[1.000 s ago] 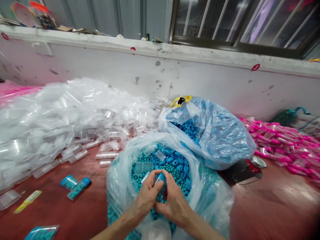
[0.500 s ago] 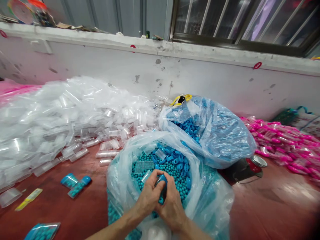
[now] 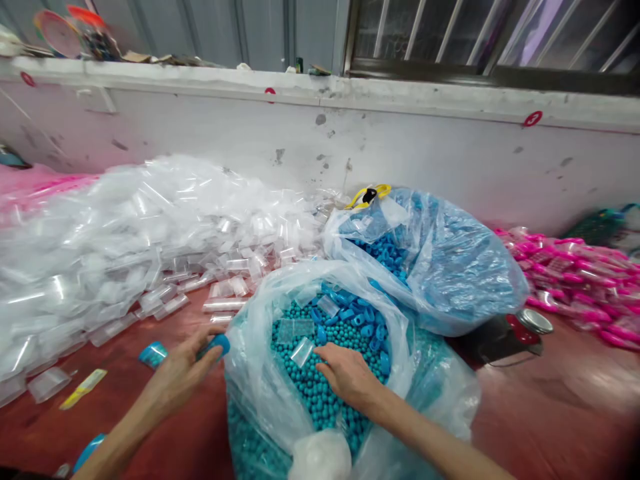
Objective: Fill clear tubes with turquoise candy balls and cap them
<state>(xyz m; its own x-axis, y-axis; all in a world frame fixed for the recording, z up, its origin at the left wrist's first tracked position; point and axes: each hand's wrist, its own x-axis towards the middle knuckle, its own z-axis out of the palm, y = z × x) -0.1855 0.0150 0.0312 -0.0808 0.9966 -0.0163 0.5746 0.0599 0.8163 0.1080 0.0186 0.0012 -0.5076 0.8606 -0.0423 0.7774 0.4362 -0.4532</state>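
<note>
The left hand [image 3: 183,373] grips a slim tube [image 3: 213,347] with a glossy blue cap, out over the red floor [image 3: 550,413] just left of the bag [image 3: 250,347]. The right hand [image 3: 350,377] lies flat and loose on small round teal beads [image 3: 320,400] inside that crinkly clear bag. Clear tubes [image 3: 150,227] heap behind; a second bag [image 3: 450,267] holds blue caps [image 3: 385,250].

Near-left tabletop [image 3: 150,427] largely open. Clear tube pile [image 3: 125,247] blocks far left; bead bag [image 3: 280,400] centre; blue cap bag [image 3: 450,267] behind it; pink tubes [image 3: 575,280] far right. Near right open.
</note>
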